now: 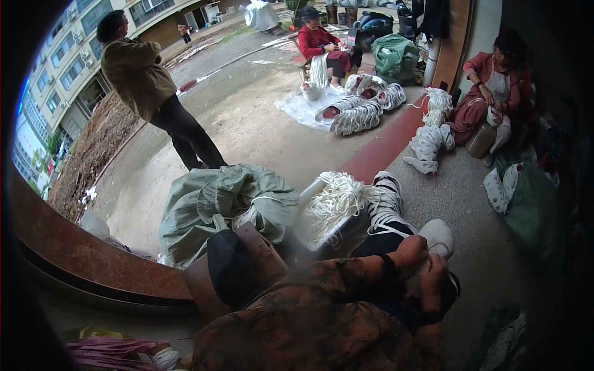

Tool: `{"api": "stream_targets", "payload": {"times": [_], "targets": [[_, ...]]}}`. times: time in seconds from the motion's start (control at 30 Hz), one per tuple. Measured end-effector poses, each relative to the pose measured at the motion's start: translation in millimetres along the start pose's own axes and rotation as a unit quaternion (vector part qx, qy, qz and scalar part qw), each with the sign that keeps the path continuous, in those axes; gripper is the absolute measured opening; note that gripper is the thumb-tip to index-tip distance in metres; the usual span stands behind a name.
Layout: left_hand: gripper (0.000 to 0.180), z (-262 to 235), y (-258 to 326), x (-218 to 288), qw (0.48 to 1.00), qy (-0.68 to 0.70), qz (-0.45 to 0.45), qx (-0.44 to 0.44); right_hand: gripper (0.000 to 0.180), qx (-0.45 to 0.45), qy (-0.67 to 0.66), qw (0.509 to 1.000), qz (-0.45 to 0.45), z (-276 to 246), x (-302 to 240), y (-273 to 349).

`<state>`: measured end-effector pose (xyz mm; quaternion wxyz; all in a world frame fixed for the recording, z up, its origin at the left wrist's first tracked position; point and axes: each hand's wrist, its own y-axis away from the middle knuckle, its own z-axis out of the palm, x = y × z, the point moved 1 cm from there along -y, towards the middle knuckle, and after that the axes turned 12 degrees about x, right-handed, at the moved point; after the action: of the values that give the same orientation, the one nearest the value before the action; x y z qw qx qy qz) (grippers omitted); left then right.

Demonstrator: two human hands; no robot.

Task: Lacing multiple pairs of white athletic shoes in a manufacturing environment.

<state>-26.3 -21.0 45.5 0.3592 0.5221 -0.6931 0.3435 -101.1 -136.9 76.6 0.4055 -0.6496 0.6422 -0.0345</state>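
In the head view, the white shoe (438, 232) sits just beyond the fingers, rounded end pointing away. The left hand (413, 251) and right hand (434, 276) meet at its near part, fingers curled inward; what they pinch, I cannot tell. White laces (335, 198) lie leftward.

1 white shoe (437, 232), rounded toe pointing forward, rear part mostly hidden, held over grey floor (479, 229)

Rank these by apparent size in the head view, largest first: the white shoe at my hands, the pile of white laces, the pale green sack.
1. Pale green sack
2. Pile of white laces
3. White shoe, partly hidden
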Motion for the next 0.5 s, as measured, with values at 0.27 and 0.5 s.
{"api": "stream_targets", "payload": {"times": [0.27, 0.5], "targets": [[0.019, -2, 20, 14, 0.976, -0.126, 0.172, -0.048, 0.010, -0.009, -0.051, 0.996, 0.068, -3, 1, 9], [0.020, -11, 16, 35, 0.945, -0.182, 0.225, -0.154, 0.012, -0.039, -0.022, 0.998, 0.039, 15, 25, 13]]}}
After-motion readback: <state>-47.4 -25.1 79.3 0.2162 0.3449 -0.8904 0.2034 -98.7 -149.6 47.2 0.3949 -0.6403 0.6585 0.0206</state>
